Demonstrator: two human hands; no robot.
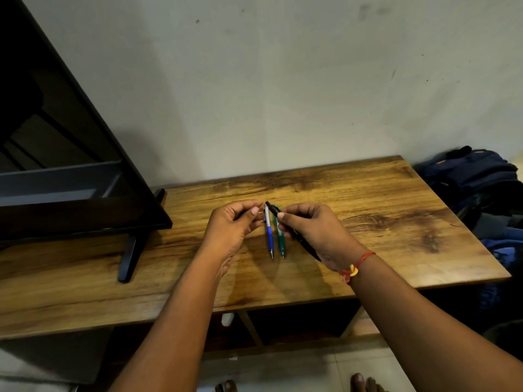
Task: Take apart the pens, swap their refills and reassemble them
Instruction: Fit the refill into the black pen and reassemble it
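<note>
- Wood-grain table [368, 199] stands against a scuffed pale wall. Its near edge is open, so I judge that any small part dropped there could roll off to the floor.
- A dark television [70, 165] on a stand fills the left side. A spring or tip that rolls under its foot would be hard for me to find.
- Blue backpacks [475, 176] are heaped past the table's right end, another place a loose piece could get lost.
- The right hand [314, 230] is curled round the black pen [273, 209], which it holds above the table, slanting up to the left.
- The left hand [232, 227] pinches that pen's far end with its fingertips. I cannot tell whether a piece has come free. A hard twist here could fling a spring out.
- A blue-and-white pen [269, 236] and a green pen [281, 241] lie side by side on the table below the hands. A dropped refill could get mixed up with them.
</note>
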